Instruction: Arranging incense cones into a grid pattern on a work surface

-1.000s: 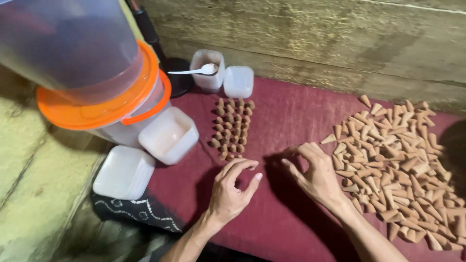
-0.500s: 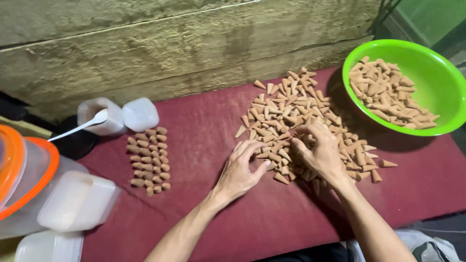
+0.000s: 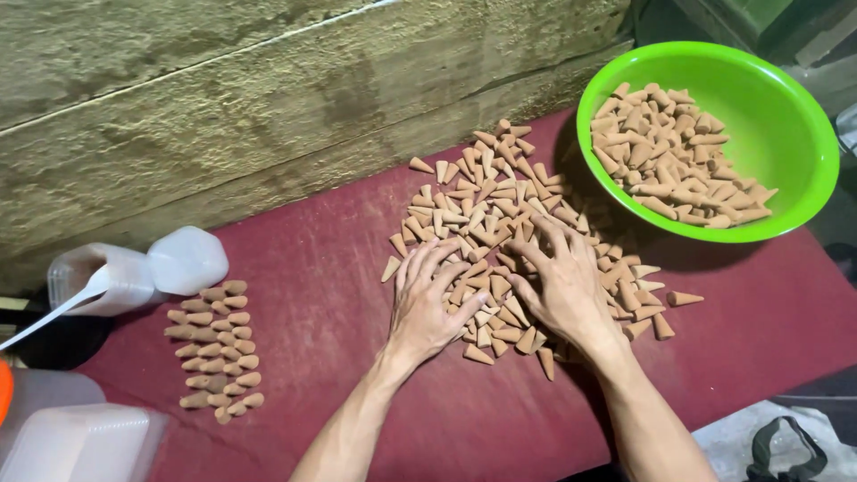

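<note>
Maroon cloth (image 3: 321, 268) over the whole work surface, backed by a rough, weathered wooden wall (image 3: 223, 116). Off to the right, touching the cloth's far corner, a bright green bowl (image 3: 803, 170), partly filled with tan cones. Beside the bowl and spilling toward the middle, a loose heap of cones (image 3: 482, 205) lying every which way. Well apart on the left, a small neat block of cones (image 3: 214, 348) in tidy rows. Behind that block, two small translucent white cups (image 3: 183, 259) and a white spoon (image 3: 54, 312); at the bottom left corner, white lidded tubs (image 3: 80, 437) only partly in frame.

Changed within the last second: both hands, formerly on bare cloth between tidy block and heap, now moved over onto the heap itself; view swung right as well, bringing the bowl into sight. Meaning, as a judgement: sorting from the loose heap under way, tidy block left alone for now.

Left hand (image 3: 428, 308) flat on the heap's near edge, fingers spread. Right hand (image 3: 562, 286) just beside it, fingers spread and slightly curled into the cones. Possibly a cone or two caught under the fingertips — too hidden to tell.
</note>
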